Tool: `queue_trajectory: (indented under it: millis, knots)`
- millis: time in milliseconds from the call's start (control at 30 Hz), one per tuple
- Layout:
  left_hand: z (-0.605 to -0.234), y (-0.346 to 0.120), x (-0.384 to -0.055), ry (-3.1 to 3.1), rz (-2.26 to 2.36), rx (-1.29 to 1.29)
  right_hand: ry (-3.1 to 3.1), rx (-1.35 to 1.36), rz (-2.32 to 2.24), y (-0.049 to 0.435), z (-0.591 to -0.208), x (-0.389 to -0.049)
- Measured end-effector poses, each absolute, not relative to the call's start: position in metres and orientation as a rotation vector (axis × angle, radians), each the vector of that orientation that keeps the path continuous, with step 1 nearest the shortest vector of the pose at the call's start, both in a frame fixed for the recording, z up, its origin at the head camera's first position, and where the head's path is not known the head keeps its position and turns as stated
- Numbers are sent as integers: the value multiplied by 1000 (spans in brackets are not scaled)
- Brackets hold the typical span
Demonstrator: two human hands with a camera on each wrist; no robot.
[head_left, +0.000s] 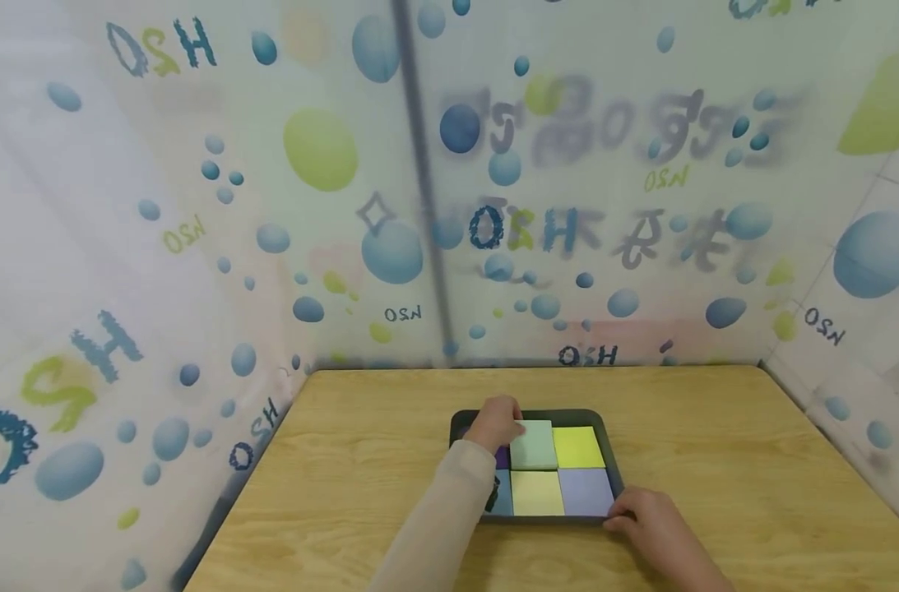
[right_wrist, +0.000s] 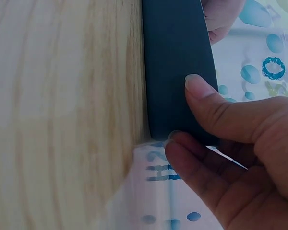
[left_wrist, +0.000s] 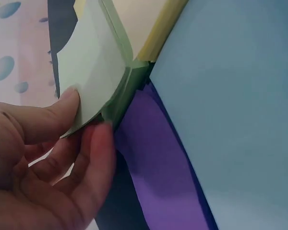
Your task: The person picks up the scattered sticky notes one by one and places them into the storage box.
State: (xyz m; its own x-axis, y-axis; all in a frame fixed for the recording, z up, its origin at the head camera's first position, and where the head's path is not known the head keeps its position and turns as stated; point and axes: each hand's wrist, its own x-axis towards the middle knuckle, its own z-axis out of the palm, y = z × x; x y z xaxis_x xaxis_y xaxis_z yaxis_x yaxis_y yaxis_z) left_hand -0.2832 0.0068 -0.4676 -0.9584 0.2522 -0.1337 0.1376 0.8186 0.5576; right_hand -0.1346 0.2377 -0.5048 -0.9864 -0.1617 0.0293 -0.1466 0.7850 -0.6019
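Note:
A dark tray (head_left: 553, 520) holds several square pads of paper that look like sticky notes. My left hand (head_left: 497, 423) reaches over its far left part and pinches the edge of the pale green pad (head_left: 535, 450). The left wrist view has the thumb on top of the pale green paper (left_wrist: 98, 72) and fingers under its edge, with more green layers beneath. At the tray's near right corner my right hand (head_left: 649, 518) grips the dark wall, thumb on its side and fingers curled round the corner in the right wrist view.
Around the green pad lie a yellow pad (head_left: 581, 448), a cream pad (head_left: 536, 493), a lavender pad (head_left: 586, 492), a blue pad (left_wrist: 230, 96) and a purple pad (left_wrist: 158, 163). The tray rests on a wooden table (head_left: 360, 436), with printed curtains (head_left: 612, 189) behind it.

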Motion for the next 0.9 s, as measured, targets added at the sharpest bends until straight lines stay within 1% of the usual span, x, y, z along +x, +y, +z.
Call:
queue_trajectory:
  millis: [167, 467, 600, 733, 900]
  knots:
    - [-463, 8, -286, 2867, 705, 319, 2980, -246, -977, 236, -502, -136]
    - [-461, 10, -283, 2975, 567, 374, 2953, -152, -963, 233, -495, -139]
    - [-463, 12, -281, 3052, 398, 368, 2934, -151, -975, 232, -495, -140]
    - [-465, 14, -281, 3133, 204, 371, 2910, -192, -983, 232, -493, -141]
    - [-457, 8, -275, 3165, 200, 395, 2916, -291, -973, 235, -485, -141]
